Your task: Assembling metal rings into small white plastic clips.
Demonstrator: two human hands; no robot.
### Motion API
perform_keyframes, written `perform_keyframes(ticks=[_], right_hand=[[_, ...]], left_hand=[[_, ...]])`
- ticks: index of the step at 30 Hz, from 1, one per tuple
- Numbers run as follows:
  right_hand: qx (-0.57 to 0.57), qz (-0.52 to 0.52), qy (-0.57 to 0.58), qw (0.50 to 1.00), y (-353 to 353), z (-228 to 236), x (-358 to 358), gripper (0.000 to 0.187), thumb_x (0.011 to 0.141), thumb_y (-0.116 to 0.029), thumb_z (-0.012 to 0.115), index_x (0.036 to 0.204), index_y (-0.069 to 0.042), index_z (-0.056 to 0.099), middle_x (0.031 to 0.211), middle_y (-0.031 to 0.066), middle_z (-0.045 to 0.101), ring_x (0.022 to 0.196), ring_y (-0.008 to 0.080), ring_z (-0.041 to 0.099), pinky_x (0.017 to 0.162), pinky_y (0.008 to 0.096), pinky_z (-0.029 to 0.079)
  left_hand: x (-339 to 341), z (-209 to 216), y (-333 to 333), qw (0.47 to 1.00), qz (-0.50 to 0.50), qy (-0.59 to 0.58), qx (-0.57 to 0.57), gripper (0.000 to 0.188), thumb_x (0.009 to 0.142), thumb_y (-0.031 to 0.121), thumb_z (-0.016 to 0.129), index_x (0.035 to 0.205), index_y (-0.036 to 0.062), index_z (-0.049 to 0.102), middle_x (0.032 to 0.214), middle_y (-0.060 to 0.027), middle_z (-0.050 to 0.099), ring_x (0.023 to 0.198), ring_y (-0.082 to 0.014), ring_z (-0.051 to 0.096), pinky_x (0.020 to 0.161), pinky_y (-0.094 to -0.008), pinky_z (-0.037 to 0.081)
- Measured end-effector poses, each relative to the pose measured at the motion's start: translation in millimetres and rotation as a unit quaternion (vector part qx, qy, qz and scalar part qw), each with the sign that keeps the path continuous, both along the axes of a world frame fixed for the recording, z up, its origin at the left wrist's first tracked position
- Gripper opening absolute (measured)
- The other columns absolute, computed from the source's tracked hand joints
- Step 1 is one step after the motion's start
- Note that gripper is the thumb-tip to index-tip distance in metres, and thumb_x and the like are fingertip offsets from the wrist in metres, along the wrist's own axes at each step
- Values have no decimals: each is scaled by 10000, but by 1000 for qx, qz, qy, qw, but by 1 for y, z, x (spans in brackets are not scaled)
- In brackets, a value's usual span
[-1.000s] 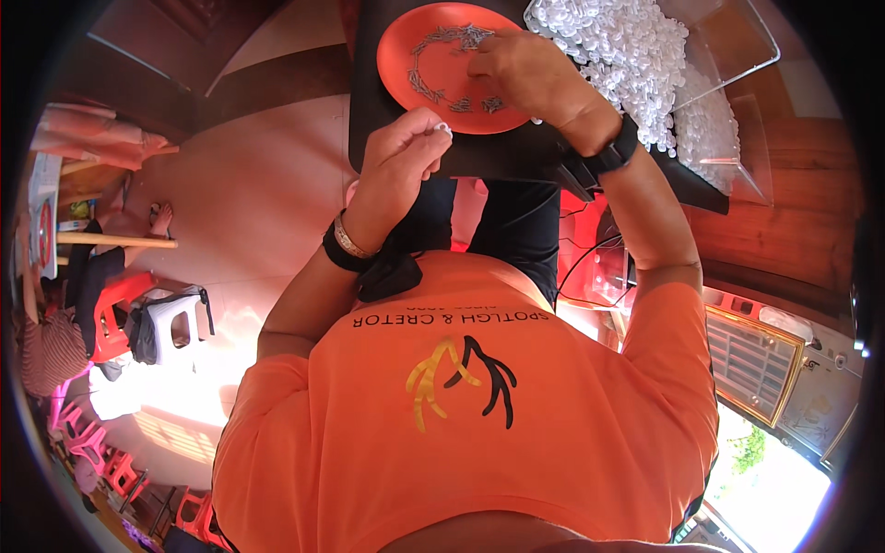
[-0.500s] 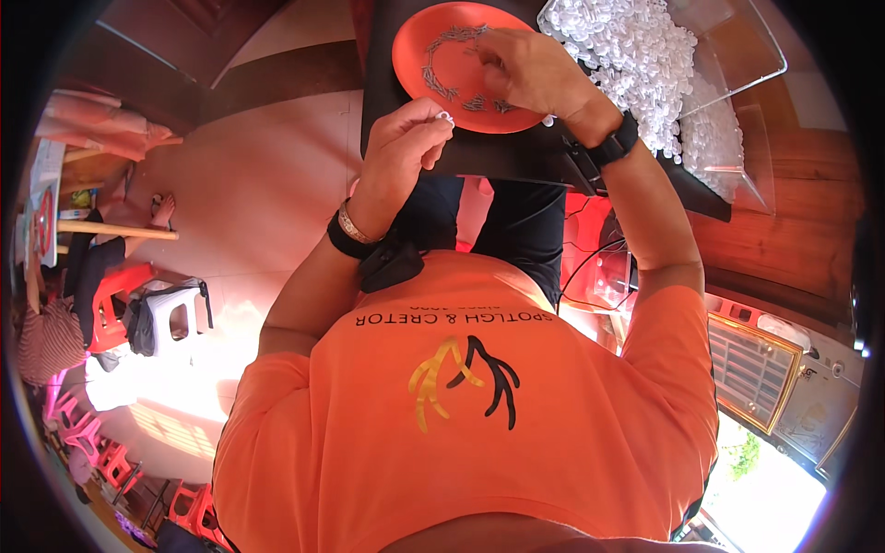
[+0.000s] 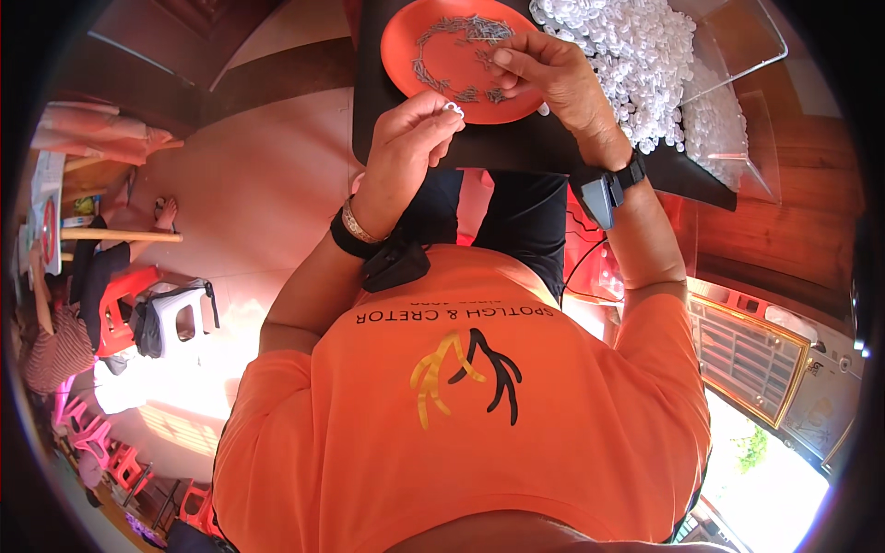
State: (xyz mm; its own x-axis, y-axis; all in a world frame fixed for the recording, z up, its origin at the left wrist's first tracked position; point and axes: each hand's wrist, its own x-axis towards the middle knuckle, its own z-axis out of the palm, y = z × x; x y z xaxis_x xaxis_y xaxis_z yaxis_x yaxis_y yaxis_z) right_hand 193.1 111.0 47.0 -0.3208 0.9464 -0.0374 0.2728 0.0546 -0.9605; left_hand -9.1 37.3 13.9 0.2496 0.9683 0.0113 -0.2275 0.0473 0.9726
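My left hand (image 3: 408, 138) is pinched on a small white plastic cable clip (image 3: 453, 109), whose curved loop shows at the fingertips, just off the plate's near left edge. My right hand (image 3: 553, 81) has its thumb and fingers together above the right side of an orange-red plate (image 3: 398, 57). Whatever lies between those fingertips is too small to make out. Thin grey nails (image 3: 475, 29) lie in a loose ring of little heaps on the plate. A large pile of white clips (image 3: 622, 60) spreads to the right of it.
The dark table (image 3: 369, 120) bears plate and pile. Clear plastic panels (image 3: 737, 78) stand around the pile's right side. On the left, a person sits beyond a red stool (image 3: 120, 304) and a white stool (image 3: 180, 313). A framed panel (image 3: 751, 355) is at lower right.
My right hand has drawn up and back toward me from the nails, its wrist turning. My left hand stays nearly in place with the clip. The plate appears slightly higher and further left.
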Motion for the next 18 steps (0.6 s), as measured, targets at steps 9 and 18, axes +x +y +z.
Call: perform_keyframes(ticks=[9, 18], right_hand=[[8, 62, 100, 993, -40, 4, -16, 156, 923, -161, 583, 908, -11, 623, 781, 14, 626, 683, 69, 544, 642, 216, 470], [11, 84, 94, 992, -45, -6, -20, 164, 909, -177, 604, 908, -14, 623, 771, 6, 613, 701, 74, 545, 660, 220, 470]], left_hand=[[9, 9, -2, 1000, 7, -21, 16, 209, 898, 192, 506, 807, 20, 581, 587, 28, 474, 516, -24, 364, 467, -192, 228], [11, 7, -5, 1000, 15, -15, 10, 188, 881, 154, 523, 779, 1, 564, 604, 19, 466, 535, -36, 368, 483, -194, 275]])
